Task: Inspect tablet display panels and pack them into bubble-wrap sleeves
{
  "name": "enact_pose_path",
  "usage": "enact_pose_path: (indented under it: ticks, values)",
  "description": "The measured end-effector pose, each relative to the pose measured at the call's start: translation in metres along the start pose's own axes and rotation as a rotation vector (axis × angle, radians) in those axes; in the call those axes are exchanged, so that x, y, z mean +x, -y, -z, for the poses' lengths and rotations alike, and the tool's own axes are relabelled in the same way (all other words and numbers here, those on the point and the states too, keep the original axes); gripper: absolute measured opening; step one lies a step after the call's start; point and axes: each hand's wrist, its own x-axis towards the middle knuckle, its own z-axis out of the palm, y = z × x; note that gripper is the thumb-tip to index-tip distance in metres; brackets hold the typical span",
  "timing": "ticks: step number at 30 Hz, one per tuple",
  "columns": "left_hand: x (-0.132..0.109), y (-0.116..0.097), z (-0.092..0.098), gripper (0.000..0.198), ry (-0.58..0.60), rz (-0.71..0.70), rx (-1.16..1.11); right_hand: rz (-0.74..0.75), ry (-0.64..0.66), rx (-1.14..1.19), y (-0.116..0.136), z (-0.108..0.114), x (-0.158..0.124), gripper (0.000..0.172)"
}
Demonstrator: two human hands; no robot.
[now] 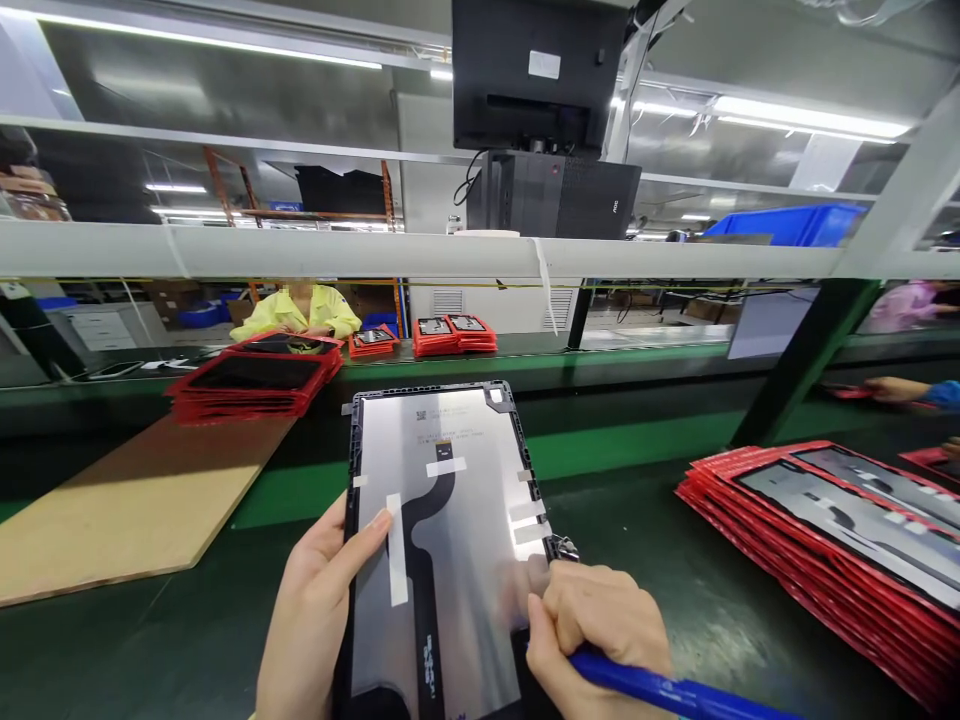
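A tablet panel with a black frame, a silvery back and a black flex cable with white tape strips stands tilted in front of me. My left hand grips its left edge, thumb lying on the silver surface. My right hand is closed round a blue pen and rests at the panel's lower right edge.
A stack of red trays with panels lies at the right. Another red stack sits at the left behind a brown board. Beyond the green conveyor sits a person in yellow. Another person's hand shows at far right.
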Motion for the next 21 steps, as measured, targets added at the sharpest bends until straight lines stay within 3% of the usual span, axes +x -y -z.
enact_pose_path:
  ticks: [3, 8, 11, 13, 15, 19, 21]
  values:
    - [0.006, 0.002, 0.004, 0.054, 0.008, 0.006, 0.014, -0.041, -0.049, 0.073, 0.001, -0.001, 0.002, 0.043]
    - [0.013, 0.003, 0.007, 0.059, 0.014, -0.019, 0.031, -0.247, -0.242, 0.527, -0.005, 0.011, 0.004, 0.037]
    - [0.012, 0.001, 0.007, 0.057, -0.022, -0.045, 0.011, -0.332, -0.303, 0.394, -0.013, 0.026, 0.007, 0.04]
    - [0.01, 0.0, 0.006, 0.053, -0.048, -0.065, 0.016, -0.397, -0.252, 0.232, -0.017, 0.034, 0.012, 0.039]
    - [0.007, -0.001, 0.004, 0.05, -0.072, -0.084, 0.03, -0.514, -0.142, 0.232, -0.019, 0.037, 0.018, 0.032]
    - [0.005, -0.001, 0.0, 0.049, -0.08, -0.13, 0.046, -0.754, 0.143, 0.582, -0.019, 0.034, 0.024, 0.049]
    - [0.003, 0.0, -0.002, 0.05, -0.076, -0.154, 0.053, -0.786, 0.237, 0.649, -0.018, 0.031, 0.022, 0.047]
